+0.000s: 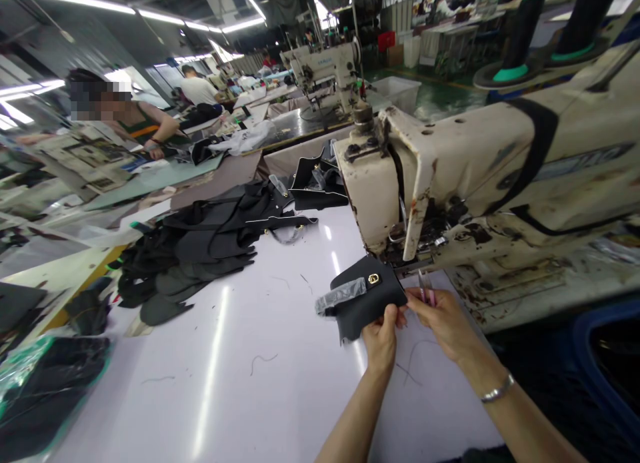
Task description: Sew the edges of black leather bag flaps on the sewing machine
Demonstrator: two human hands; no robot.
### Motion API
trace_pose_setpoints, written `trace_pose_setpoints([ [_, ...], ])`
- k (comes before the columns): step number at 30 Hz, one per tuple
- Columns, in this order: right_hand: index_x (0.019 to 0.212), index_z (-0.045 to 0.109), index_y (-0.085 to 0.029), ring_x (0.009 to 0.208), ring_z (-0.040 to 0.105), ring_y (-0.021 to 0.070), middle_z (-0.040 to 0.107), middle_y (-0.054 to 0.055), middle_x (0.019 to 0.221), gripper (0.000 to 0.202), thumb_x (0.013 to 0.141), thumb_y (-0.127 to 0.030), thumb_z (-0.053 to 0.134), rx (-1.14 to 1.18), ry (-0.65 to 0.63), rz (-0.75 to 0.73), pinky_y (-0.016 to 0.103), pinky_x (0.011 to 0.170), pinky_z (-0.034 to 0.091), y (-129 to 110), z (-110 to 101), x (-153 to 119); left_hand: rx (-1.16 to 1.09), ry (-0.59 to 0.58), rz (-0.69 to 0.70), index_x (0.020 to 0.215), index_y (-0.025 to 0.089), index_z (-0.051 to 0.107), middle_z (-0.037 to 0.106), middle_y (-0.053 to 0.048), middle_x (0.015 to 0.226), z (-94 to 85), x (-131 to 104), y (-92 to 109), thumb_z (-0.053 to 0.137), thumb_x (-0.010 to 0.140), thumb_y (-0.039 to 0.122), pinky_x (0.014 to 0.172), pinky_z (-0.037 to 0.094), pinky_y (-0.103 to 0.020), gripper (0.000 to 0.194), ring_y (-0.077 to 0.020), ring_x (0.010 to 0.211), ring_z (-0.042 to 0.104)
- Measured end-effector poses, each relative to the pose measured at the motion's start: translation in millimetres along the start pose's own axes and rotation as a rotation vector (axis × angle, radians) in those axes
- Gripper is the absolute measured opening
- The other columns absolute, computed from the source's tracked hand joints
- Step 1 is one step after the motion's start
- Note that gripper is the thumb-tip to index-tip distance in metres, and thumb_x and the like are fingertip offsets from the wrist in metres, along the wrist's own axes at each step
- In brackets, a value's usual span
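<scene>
The left hand [381,342] grasps a seemingly part-finished, flat black leather-like panel [371,304], the right hand [447,322] pink-handled metal snips [426,291], with flat black pieces [205,242] heaped left.

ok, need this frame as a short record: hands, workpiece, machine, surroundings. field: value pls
left hand: grips near edge of black piece, thumb on top
right hand: holds pink-handled scissors, fingertips at the piece's corner
workpiece: gold fitting, plastic-wrapped strap
sewing machine: head over the piece's far edge; needle contact unclear
tabletop: white, loose threads, pile of black pieces
background: co-worker at another machine
</scene>
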State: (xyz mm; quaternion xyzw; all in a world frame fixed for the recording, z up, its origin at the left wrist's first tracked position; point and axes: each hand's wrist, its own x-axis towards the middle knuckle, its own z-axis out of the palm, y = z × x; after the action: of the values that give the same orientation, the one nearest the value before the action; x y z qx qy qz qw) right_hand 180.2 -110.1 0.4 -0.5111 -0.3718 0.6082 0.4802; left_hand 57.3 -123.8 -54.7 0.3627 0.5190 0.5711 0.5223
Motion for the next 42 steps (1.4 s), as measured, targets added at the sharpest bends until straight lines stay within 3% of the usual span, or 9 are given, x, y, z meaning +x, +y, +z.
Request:
trace_pose_setpoints([
  [5,0.073,0.072,-0.015,0.054,0.020,0.0083,0.032,-0.007,0.056,0.037,0.077,-0.051,0.078,0.010,0.002,0.056,0.027,0.050,0.013,2.6,-6.0,-5.2,-0.048,0.008,-0.043,0.066,0.015,0.069,0.063,-0.002,0.059,1.4,-6.2,0.9,0.067,0.093,0.054,0.060,0.041,-0.028,0.047,-0.0135,0.056,0.053],
  [11,0.068,0.074,-0.015,0.053,0.025,0.0085,0.042,-0.004,0.055,0.026,0.080,-0.038,0.071,-0.060,-0.027,0.021,0.026,0.050,0.018,-6.6,-7.3,-13.6,-0.074,0.094,-0.091,0.059,0.016,0.063,0.058,0.001,0.053,5.7,-8.5,5.3,0.074,0.088,0.055,0.053,0.037,-0.025,0.050,-0.0106,0.050,0.049],
  [18,0.071,0.075,-0.018,0.071,0.059,0.0183,0.068,0.004,0.070,0.020,0.083,-0.033,0.069,-0.119,-0.064,-0.042,0.029,0.068,0.044,-8.2,-6.8,-14.9,-0.059,0.142,-0.094,0.061,0.015,0.065,0.059,0.000,0.055,7.9,-11.5,10.5,0.077,0.085,0.054,0.053,0.039,-0.025,0.048,-0.0114,0.051,0.051],
  [26,0.066,0.073,-0.019,0.065,0.062,0.0194,0.072,0.006,0.068,0.041,0.092,-0.050,0.067,-0.332,0.025,-0.130,0.029,0.065,0.044,2.5,1.6,-8.2,-0.009,0.172,-0.122,0.055,0.015,0.062,0.055,0.000,0.051,13.5,-10.6,15.2,0.076,0.084,0.059,0.051,0.035,-0.024,0.054,-0.0101,0.049,0.047],
  [30,0.054,0.063,-0.020,0.053,0.051,0.0156,0.059,0.002,0.052,0.051,0.090,-0.055,0.069,-0.343,0.159,-0.157,0.029,0.057,0.038,8.0,9.2,-6.6,0.140,-0.074,-0.204,0.057,0.017,0.062,0.053,-0.001,0.047,3.9,-25.4,37.8,0.057,0.095,0.065,0.044,0.033,-0.025,0.062,-0.0104,0.040,0.044],
  [32,0.051,0.060,-0.020,0.051,0.044,0.0135,0.052,0.000,0.049,0.051,0.083,-0.056,0.076,-0.245,0.225,-0.127,0.029,0.053,0.033,11.1,10.8,-5.7,0.317,-0.201,-0.105,0.059,0.019,0.062,0.055,-0.002,0.048,-10.6,-37.8,53.6,0.049,0.101,0.059,0.042,0.035,-0.026,0.060,-0.0122,0.038,0.047],
  [36,0.049,0.058,-0.019,0.049,0.032,0.0103,0.043,-0.003,0.048,0.052,0.075,-0.056,0.083,-0.064,0.236,-0.059,0.029,0.051,0.025,14.8,13.6,-4.5,0.775,-0.031,0.462,0.082,0.021,0.071,0.074,-0.009,0.084,-43.6,-41.4,78.1,0.049,0.104,0.035,0.074,0.056,-0.035,0.035,-0.0225,0.079,0.071],
  [39,0.049,0.057,-0.019,0.051,0.032,0.0103,0.044,-0.002,0.052,0.052,0.071,-0.055,0.087,0.026,0.237,-0.029,0.030,0.052,0.023,17.3,16.3,-4.3,1.022,-0.046,0.497,0.126,0.021,0.068,0.070,-0.015,0.133,-52.8,-14.8,83.5,0.050,0.104,0.035,0.110,0.048,-0.054,0.032,-0.0329,0.131,0.060],
  [42,0.050,0.056,-0.020,0.055,0.034,0.0118,0.044,-0.002,0.053,0.050,0.070,-0.053,0.088,0.070,0.241,-0.012,0.030,0.054,0.025,20.8,17.2,-3.9,1.081,-0.180,0.436,0.150,0.021,0.051,0.055,-0.017,0.153,-46.4,22.2,85.0,0.047,0.105,0.043,0.121,0.036,-0.059,0.050,-0.0334,0.150,0.041],
])
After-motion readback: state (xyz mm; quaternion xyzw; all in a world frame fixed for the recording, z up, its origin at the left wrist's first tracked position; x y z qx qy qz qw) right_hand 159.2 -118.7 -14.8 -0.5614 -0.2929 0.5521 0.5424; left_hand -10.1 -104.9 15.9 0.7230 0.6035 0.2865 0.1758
